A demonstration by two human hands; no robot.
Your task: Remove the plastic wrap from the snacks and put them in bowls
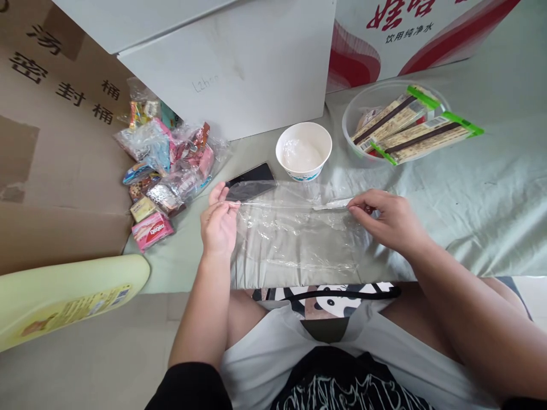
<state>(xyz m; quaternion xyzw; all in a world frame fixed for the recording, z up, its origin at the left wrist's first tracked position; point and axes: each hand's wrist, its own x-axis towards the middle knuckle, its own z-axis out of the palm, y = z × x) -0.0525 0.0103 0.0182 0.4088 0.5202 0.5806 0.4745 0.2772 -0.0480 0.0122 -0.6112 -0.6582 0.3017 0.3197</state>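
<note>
A clear plastic bag (pixel 294 236) is stretched between my two hands, over the near edge of the green cloth. My left hand (pixel 219 222) pinches its left end. At the other end, the fingers of my right hand (pixel 384 219) are closed on the bag's edge, where a whitish strip (pixel 335 204) shows. Just beyond the bag stands a white paper bowl (pixel 304 149) with something pale and translucent inside. A dark phone (pixel 254 173) lies flat behind my left hand, partly covered by the bag's film.
Several wrapped snacks (pixel 171 165) are piled at the left. A clear plastic tub (pixel 348 131) at the right holds long green-ended packets (pixel 431 136). White boxes (pixel 265 68) and a brown carton (pixel 64 154) stand behind. A yellow container (pixel 81 290) juts in at the left.
</note>
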